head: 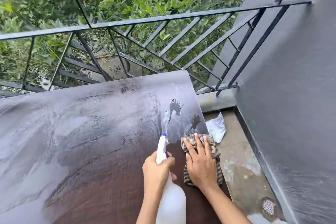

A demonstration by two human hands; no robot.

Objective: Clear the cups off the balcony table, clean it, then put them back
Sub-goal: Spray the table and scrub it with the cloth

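No legible text or labels anywhere.

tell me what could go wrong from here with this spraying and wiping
The cloth sits at the right edge of the table under the right hand; an outward wipe might drop it to the floor. The spray bottle in the left hand aims at the far corner, so mist may overshoot the edge.

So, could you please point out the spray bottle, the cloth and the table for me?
spray bottle (171,200), head view, on its white body.
cloth (212,144), head view, on its striped far corner.
table (91,132), head view, on its bare top.
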